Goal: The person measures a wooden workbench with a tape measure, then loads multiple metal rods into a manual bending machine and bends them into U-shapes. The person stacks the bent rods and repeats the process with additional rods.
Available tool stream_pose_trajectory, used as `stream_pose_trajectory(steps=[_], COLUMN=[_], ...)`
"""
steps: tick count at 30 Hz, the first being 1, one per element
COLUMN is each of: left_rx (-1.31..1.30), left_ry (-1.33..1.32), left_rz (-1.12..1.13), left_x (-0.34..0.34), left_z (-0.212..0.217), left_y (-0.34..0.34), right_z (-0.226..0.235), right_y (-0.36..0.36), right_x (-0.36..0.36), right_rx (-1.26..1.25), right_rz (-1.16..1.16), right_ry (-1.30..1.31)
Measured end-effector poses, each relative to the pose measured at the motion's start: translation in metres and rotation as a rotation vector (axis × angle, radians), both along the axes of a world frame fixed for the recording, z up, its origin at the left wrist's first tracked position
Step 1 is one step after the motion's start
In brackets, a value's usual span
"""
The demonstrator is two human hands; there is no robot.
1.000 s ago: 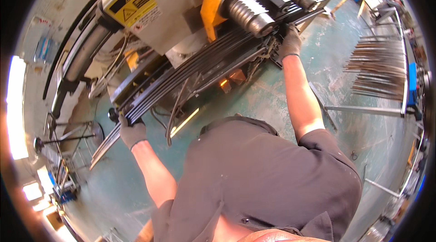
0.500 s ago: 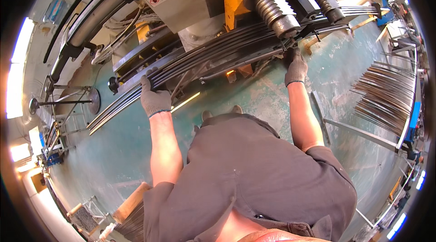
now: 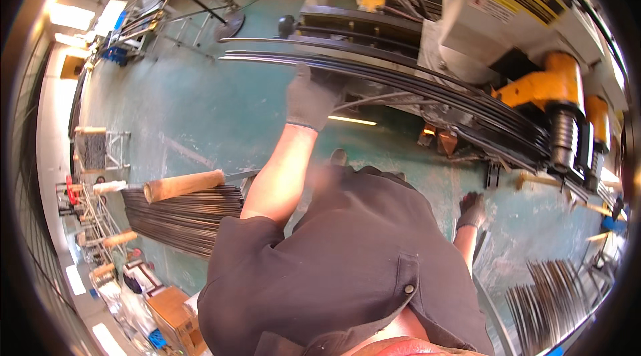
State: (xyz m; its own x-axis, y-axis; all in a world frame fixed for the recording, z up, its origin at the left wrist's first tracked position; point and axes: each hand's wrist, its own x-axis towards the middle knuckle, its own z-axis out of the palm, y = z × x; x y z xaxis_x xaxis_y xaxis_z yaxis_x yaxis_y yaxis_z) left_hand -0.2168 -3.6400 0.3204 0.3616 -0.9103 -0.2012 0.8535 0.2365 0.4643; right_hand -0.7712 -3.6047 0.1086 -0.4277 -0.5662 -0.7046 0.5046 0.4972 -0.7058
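My left hand (image 3: pixel 310 99), in a grey knit glove, is closed around the left part of a bundle of long dark metal rods (image 3: pixel 400 80). Its fingertips are partly hidden by the rods. One rod (image 3: pixel 267 40) lies a little apart, behind the others. The bundle runs rightward to a machine with an orange arm (image 3: pixel 544 85) and a ridged metal cylinder (image 3: pixel 565 140). My right hand (image 3: pixel 471 209), gloved too, hangs low at the right, away from the rods. Its fingers look loosely apart, and I see nothing in them.
Left of my body, many dark rods (image 3: pixel 187 216) lie in a stack beside a wooden roller (image 3: pixel 183 186). More rods (image 3: pixel 547 302) rest on a rack at the lower right. A round-based stand (image 3: pixel 230 27) is at the far left. Cardboard boxes (image 3: pixel 175 319) sit lower left.
My view has turned left. My right hand has let go at the machine end of the rods and dropped away. My left hand still grips the bundle, and one rod now lies apart from it.
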Motion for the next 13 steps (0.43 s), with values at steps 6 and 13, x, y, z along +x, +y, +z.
stream_pose_trajectory(steps=[6, 13], left_rx=[0.117, 0.321], left_ry=[0.034, -0.168], left_rz=[0.246, 0.205], left_x=[0.196, 0.347], left_z=[-0.029, -0.037], left_y=[0.054, 0.032], right_z=[-0.057, -0.078], right_y=[0.064, 0.092], right_x=[0.045, 0.138], right_rx=[0.240, 0.243], right_rz=[-0.012, 0.205], right_ry=[0.052, 0.078])
